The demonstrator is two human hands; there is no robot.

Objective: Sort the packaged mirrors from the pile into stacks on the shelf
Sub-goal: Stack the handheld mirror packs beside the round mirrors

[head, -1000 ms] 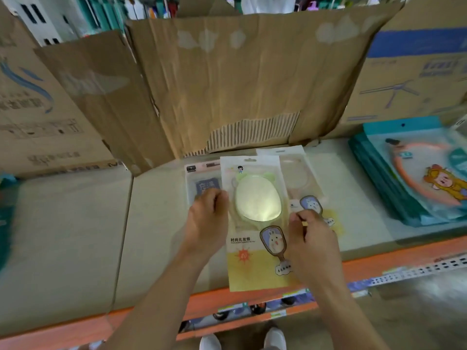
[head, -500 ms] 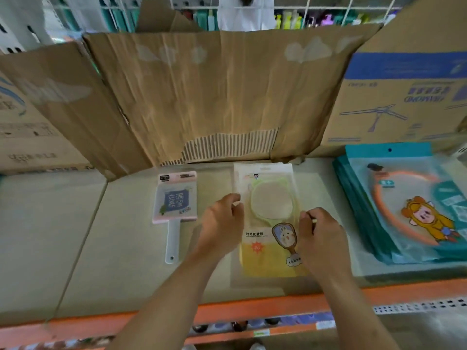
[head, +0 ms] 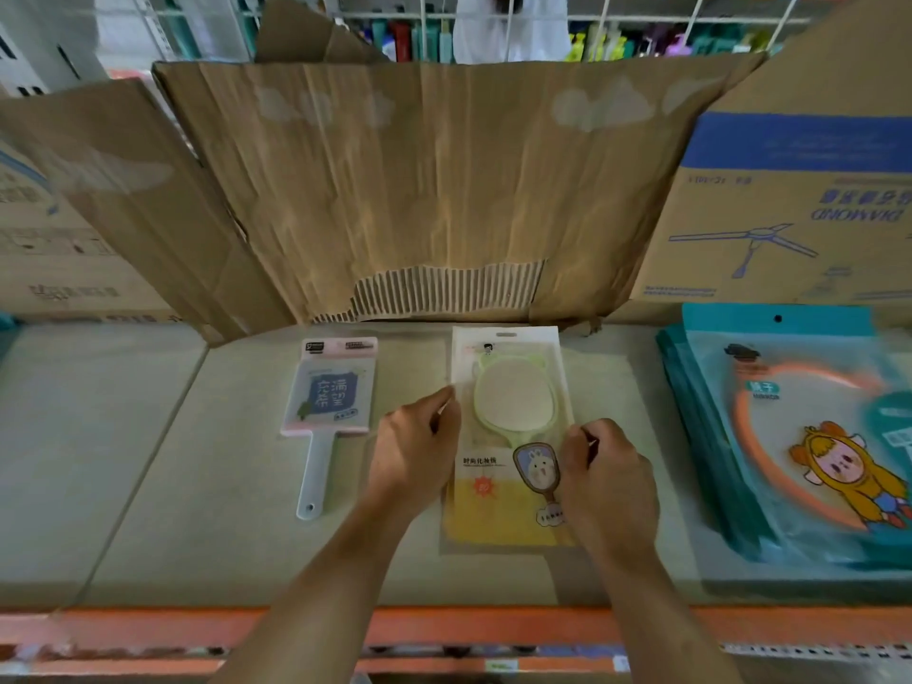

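Lying flat on the shelf (head: 148, 486), the packaged green hand mirror (head: 513, 417) has the left hand (head: 417, 451) pinching its 9 o'clock edge, the right hand (head: 612, 481) pinching its 3 o'clock edge.

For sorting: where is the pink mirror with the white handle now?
In the head view, the pink mirror lies flat on the shelf, left of the left hand and the yellow mirror package.

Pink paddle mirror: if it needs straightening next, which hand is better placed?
Left. The left hand pinches the left edge of the green mirror package, beside the pink paddle mirror; the right hand holds its far edge and would likely have to cross over.
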